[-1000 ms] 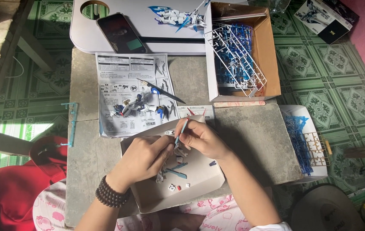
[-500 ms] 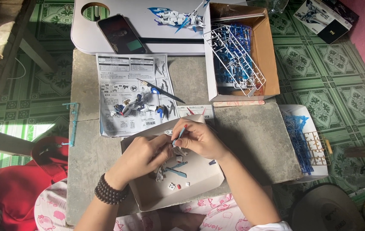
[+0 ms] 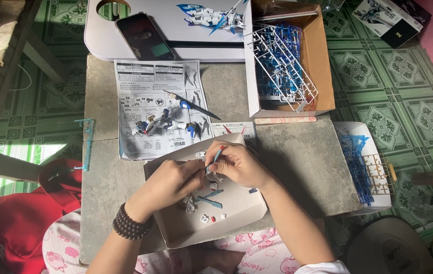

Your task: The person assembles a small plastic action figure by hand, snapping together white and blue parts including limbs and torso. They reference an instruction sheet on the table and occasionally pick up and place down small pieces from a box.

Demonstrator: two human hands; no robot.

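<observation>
My right hand (image 3: 239, 165) pinches a thin red-tipped tool (image 3: 215, 156); since a second ago its tip has dropped from pointing up toward the small white plastic model part (image 3: 210, 175), which my left hand (image 3: 173, 182) grips between fingertips. So I judge the fitting work is under way. Both hover over the shallow white cardboard tray (image 3: 237, 208), holding loose blue and white pieces. The brown cardboard box (image 3: 322, 61) beyond holds blue and white plastic part frames (image 3: 282, 66).
</observation>
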